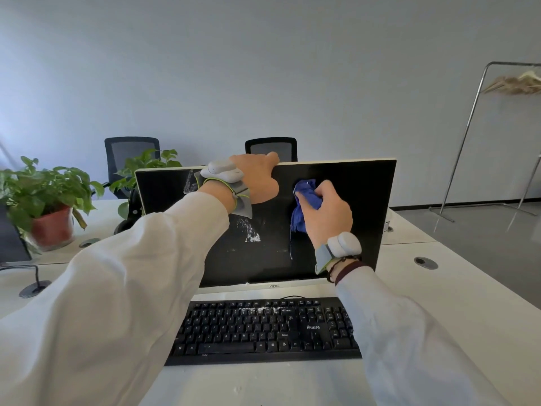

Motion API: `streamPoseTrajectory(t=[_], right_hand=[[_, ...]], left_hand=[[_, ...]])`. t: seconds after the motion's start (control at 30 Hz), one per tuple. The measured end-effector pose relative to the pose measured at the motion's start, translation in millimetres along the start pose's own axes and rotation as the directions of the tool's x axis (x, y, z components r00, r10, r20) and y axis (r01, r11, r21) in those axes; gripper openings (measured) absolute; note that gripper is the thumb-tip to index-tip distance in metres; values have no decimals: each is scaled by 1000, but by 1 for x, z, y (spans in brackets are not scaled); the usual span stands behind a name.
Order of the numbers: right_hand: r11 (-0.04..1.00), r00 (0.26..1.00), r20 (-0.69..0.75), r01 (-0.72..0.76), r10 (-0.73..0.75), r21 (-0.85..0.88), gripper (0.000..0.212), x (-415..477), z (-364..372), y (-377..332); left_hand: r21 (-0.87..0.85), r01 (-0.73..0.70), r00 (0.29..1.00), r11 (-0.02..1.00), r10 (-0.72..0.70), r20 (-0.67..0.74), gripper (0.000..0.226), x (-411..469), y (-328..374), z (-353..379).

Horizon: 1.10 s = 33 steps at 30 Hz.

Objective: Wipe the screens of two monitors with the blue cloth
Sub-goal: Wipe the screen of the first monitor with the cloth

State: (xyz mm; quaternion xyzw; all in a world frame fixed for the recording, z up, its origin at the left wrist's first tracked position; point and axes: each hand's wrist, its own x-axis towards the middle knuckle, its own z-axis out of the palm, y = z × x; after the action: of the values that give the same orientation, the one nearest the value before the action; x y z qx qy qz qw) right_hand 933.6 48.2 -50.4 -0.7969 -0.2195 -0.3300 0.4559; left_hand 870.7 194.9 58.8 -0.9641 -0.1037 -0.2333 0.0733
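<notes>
Both hands were busy — the left hand point(257, 178) gripped the monitor point(336, 259) top edge, the right hand point(328, 213) pressed the bunched blue cloth point(303, 206) to its upper-right screen — white smudges point(250, 230) remained mid-screen, no second monitor visible.

Both our arms stretched forward in white sleeves, our left hand point(257, 178) hooked over an upper edge with fingers curled behind it, our right hand point(328, 213) closed in a fist around bunched fabric (a pale band on each wrist).
</notes>
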Motion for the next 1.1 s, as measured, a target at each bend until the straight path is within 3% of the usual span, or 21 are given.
streamPoseTrajectory(t=[0.33,0.43,0.67,0.9,1.1], right_hand=[[996,995,80,58,-53,-66,30,-34,10,19],[994,993,103,64,-55,-89,30,-27,5,15],[997,999,32,43,-40,-71,31,34,-8,-21],[998,1000,-7,25,-25,-58,35,9,-4,-7],[992,991,130,53,-37,-118,36,-20,1,11]], left_hand=[[37,47,999,998,-47,-7,24,10,4,11],[-16,-10,999,1000,11,34,23,6,1,3],[-37,-30,996,999,33,81,32,0,-1,-5],[15,-24,999,1000,23,37,32,2,5,2],[59,28,1000,998,-28,13,34,8,2,9]])
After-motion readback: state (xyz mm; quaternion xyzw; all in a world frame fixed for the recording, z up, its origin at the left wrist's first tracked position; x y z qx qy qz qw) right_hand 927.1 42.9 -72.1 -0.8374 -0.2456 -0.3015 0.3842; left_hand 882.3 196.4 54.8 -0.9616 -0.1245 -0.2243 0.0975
